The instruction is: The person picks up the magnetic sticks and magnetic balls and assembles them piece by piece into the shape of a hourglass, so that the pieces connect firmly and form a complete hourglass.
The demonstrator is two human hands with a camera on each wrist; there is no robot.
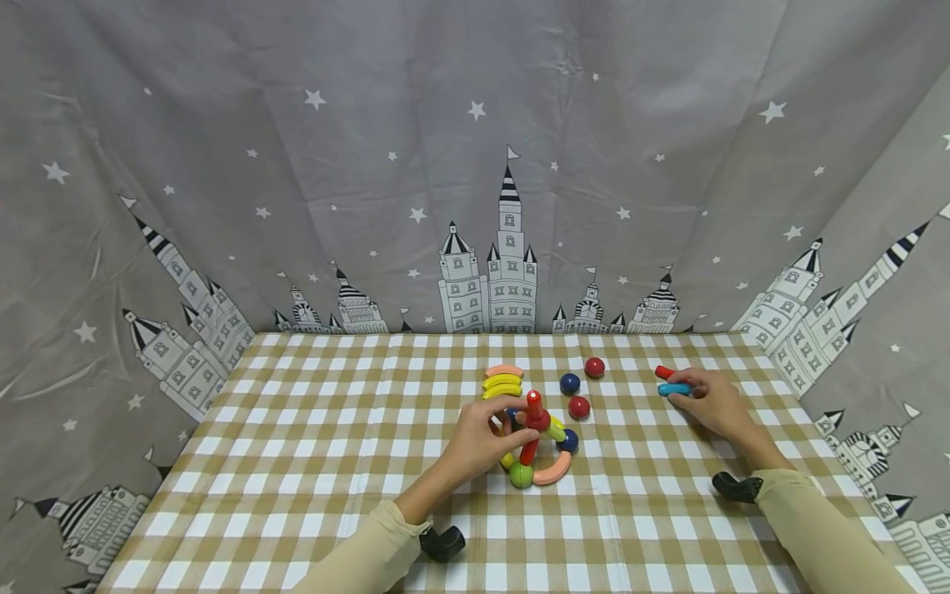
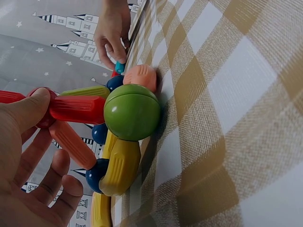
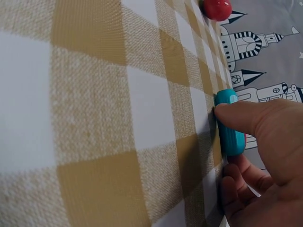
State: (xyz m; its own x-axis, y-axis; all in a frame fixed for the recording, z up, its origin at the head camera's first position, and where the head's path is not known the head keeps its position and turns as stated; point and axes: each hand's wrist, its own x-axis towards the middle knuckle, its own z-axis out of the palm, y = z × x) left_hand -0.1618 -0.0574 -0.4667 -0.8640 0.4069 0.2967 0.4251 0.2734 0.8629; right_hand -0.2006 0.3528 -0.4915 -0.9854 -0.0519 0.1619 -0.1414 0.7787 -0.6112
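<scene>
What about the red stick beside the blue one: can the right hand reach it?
Probably yes: the red stick lies close by, but the right hand may first need to release the blue stick it pinches.

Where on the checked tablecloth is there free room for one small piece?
The widest bare patch of tablecloth lies left of the left hand. Another lies between the built frame and the right hand, continuing nearward between the sleeves. It is crowded at the frame, with loose balls and curved pieces beyond it, and at the red stick and blue stick.
</scene>
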